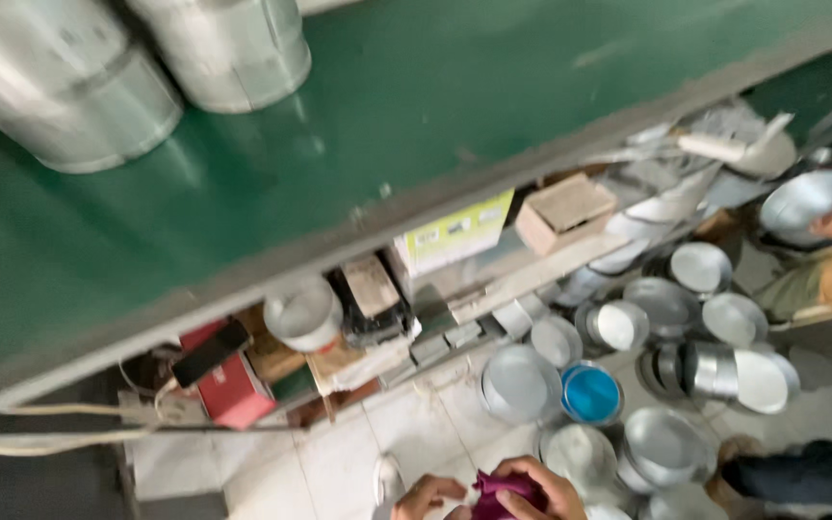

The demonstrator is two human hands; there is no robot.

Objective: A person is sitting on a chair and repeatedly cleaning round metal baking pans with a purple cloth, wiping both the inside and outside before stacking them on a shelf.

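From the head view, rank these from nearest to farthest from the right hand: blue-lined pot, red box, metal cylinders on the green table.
1. Blue-lined pot: on the floor, just up and right of the right hand.
2. Red box: on the shelf under the table, far to the left.
3. Metal cylinders: on the green table, top left.

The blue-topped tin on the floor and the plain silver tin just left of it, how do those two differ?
The blue-topped tin shows a bright blue face, while the silver tin is dull grey metal all over. The silver tin looks somewhat wider than the blue-topped one. The silver one lies nearer the shelf; the blue one lies nearer the other stacked tins. Both are round, shallow and rest on the pale tiled floor, touching or nearly so.
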